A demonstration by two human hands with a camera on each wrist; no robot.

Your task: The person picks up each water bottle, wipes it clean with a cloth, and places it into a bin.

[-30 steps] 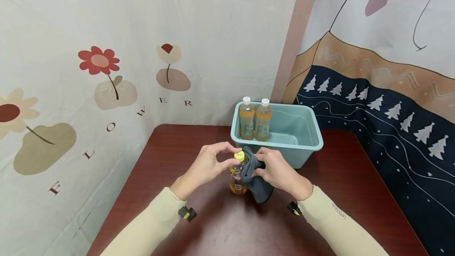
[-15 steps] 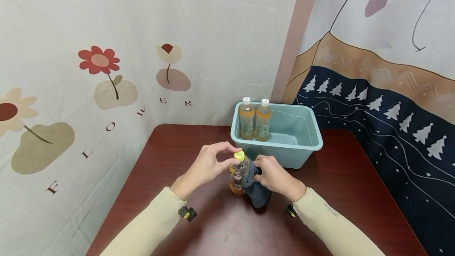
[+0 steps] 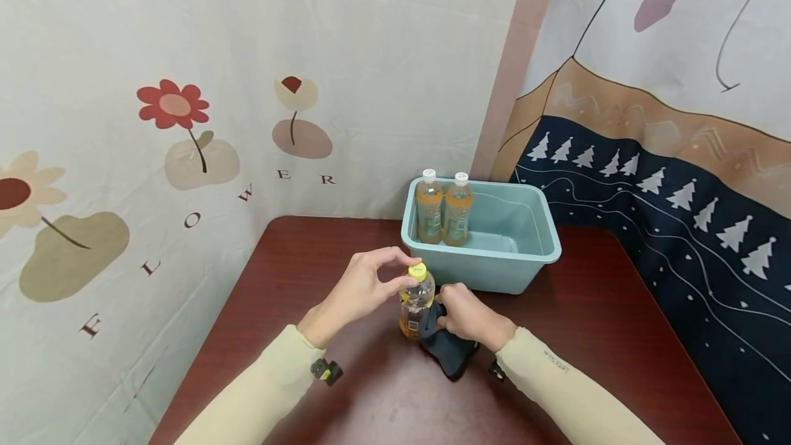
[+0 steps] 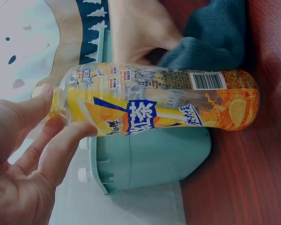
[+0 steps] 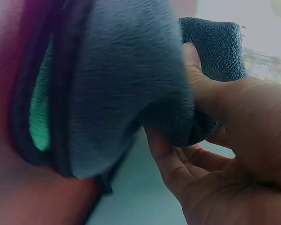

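A clear tea bottle [image 3: 409, 309] with a yellow cap and an orange-and-yellow label stands upright on the table. My left hand [image 3: 372, 281] pinches its cap between thumb and fingers, as the left wrist view also shows with the bottle [image 4: 145, 103] lying sideways in the picture. In my right hand [image 3: 468, 313] is a bunched dark grey-blue cloth [image 3: 450, 349], held against the bottle's right side low down. Up close in the right wrist view, the cloth [image 5: 126, 75] is gripped between thumb and fingers, its loose part hanging beside a dark edging.
Behind the bottle sits a light teal plastic bin [image 3: 482, 270]. Two white-capped bottles, a left bottle [image 3: 429, 208] and a right bottle [image 3: 458, 211], stand in its left end. Under everything is a dark red-brown table [image 3: 309, 246], with a printed curtain [image 3: 371, 53] behind.
My right hand has slid the cloth down along the bottle's side, from near its neck to its lower part. The left hand stays on the cap, and the bottle stands in place.
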